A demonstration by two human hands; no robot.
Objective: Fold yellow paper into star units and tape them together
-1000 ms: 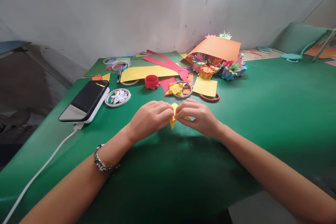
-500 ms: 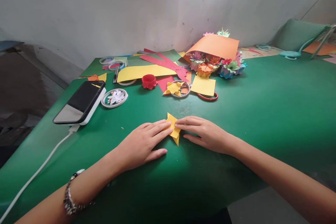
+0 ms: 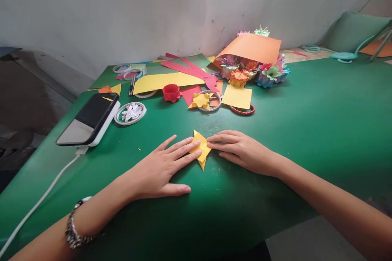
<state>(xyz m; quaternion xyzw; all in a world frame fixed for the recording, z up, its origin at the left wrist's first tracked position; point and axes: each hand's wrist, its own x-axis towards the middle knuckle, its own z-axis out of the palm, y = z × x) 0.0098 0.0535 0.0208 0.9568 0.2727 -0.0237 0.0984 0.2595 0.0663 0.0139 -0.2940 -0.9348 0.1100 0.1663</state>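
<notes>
A small folded yellow paper piece (image 3: 202, 145) with pointed corners lies flat on the green tabletop (image 3: 245, 212). The fingertips of my left hand (image 3: 162, 167) press on its left side, fingers stretched and spread, thumb out on the table. At its right corner rest the fingertips of my right hand (image 3: 241, 149), fingers extended and lying low. Neither hand grips the paper. Beyond it sit another folded yellow paper piece (image 3: 201, 100) on a tape roll and a square yellow sheet (image 3: 237, 96) over red-handled scissors (image 3: 243, 110).
A phone on a white power bank (image 3: 90, 118) with a white cable (image 3: 39, 202) is at left. Beside it lies a ring (image 3: 130, 113) holding paper scraps. Behind are a red paper cup shape (image 3: 172, 93), red strips (image 3: 190, 69) and paper flowers (image 3: 272, 74) under an orange sheet (image 3: 252, 48).
My left fingers and thumb have spread wider. My right fingertips have drawn slightly right, from the paper's middle to its right corner. The view has shifted slightly.
</notes>
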